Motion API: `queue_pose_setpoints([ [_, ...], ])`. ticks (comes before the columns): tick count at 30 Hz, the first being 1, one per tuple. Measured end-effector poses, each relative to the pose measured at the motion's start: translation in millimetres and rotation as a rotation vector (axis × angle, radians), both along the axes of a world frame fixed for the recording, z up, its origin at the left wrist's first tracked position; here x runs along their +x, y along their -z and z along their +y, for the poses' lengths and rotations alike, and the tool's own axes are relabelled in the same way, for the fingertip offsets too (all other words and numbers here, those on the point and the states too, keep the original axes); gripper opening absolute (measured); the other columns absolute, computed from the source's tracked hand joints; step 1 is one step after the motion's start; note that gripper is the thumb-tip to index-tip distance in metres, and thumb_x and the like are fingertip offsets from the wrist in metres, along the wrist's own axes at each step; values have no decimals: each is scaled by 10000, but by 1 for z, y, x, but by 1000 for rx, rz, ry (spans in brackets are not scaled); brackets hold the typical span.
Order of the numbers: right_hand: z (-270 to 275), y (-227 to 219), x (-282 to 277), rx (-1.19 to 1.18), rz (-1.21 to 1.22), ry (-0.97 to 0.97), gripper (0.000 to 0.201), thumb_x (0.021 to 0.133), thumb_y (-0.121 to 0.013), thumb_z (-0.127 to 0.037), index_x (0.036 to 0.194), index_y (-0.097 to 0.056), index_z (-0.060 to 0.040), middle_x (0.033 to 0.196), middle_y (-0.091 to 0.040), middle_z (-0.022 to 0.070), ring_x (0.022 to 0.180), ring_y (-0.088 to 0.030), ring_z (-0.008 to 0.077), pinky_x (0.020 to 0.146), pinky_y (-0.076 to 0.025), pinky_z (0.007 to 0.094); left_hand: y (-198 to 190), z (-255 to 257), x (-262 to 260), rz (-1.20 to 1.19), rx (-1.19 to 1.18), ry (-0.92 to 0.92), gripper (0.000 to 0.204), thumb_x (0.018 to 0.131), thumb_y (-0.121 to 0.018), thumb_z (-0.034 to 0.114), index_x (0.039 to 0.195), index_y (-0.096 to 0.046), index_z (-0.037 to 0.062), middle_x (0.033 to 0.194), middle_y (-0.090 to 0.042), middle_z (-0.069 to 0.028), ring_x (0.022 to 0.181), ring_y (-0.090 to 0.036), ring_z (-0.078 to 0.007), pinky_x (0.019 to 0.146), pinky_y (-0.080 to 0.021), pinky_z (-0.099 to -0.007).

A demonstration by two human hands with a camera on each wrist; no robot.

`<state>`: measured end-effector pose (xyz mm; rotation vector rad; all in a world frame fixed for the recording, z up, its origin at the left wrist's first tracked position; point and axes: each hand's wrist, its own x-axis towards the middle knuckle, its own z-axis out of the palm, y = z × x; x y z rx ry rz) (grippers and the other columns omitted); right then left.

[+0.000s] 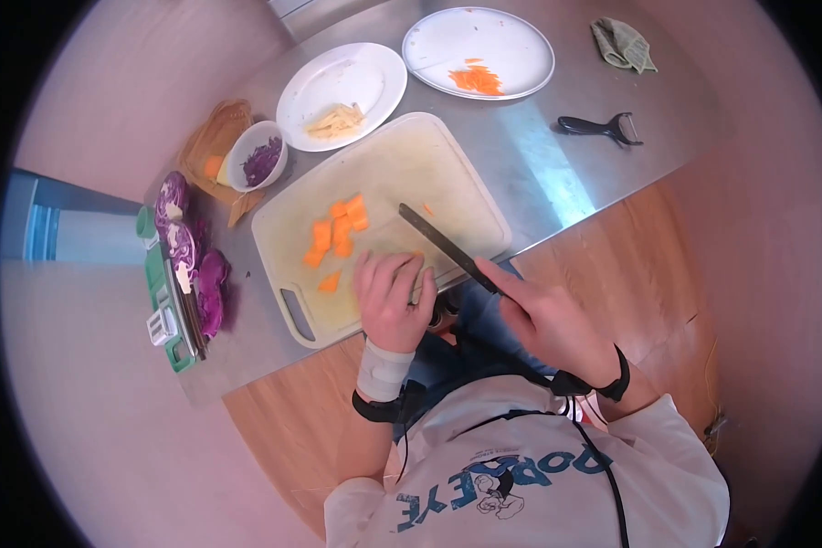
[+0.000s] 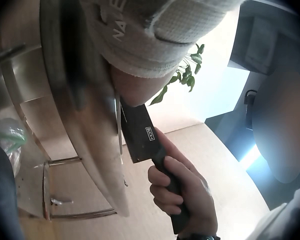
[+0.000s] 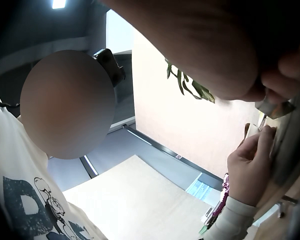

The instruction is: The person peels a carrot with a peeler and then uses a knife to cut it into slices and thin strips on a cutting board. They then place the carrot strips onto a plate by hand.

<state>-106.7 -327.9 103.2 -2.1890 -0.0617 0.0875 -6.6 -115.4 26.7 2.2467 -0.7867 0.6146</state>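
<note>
My right hand (image 1: 554, 321) grips the black handle of a kitchen knife (image 1: 440, 239), whose dark broad blade slants over the front part of the white cutting board (image 1: 411, 146). At the board's near edge, my left hand (image 1: 393, 297) has its fingers bent down, thumb tucked in, holding a carrot piece (image 1: 417, 253) mostly hidden beneath the fingertips. Several carrot chunks (image 1: 340, 222) lie on the board left of the knife. The left wrist view shows the knife blade (image 2: 140, 131) beside the left hand and the right hand (image 2: 182, 192) wrapped round its handle.
Behind the board stand a plate with pale strips (image 1: 336, 121), a plate with carrot strips (image 1: 477, 80) and a bowl of shredded purple cabbage (image 1: 263, 163). Cut cabbage (image 1: 181, 239) and a green slicer (image 1: 160, 283) lie left. A peeler (image 1: 598, 128) and cloth (image 1: 623, 46) lie right.
</note>
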Motion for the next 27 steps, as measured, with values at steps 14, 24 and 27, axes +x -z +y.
queue_pose_setpoints([
  [14, 25, -3, -17, -86, -83, 89, 594, 979, -608, -7, 1554, -542, -137, 908, -698, 211, 814, -677, 413, 725, -550, 493, 10, 3, 3, -12, -42, 55, 189, 839, -815, 69, 1019, -762, 45, 1050, -698, -88, 1018, -659, -326, 1109, -462, -549],
  [24, 49, -4, -34, -203, -133, 180, 561, 977, -626, -47, 1523, -587, -173, 796, -649, 149, 730, -673, 370, 656, -559, 481, 11, 6, 4, -7, -35, 71, 184, 866, -798, 98, 1039, -761, 46, 1095, -693, -76, 1059, -644, -328, 1141, -422, -572],
  [27, 46, 1, -37, -214, -123, 181, 562, 970, -642, -51, 1517, -595, -175, 785, -644, 139, 707, -668, 362, 637, -556, 478, 14, 7, 5, -19, -32, 72, 182, 868, -798, 99, 1038, -762, 47, 1098, -693, -74, 1066, -642, -331, 1147, -415, -575],
])
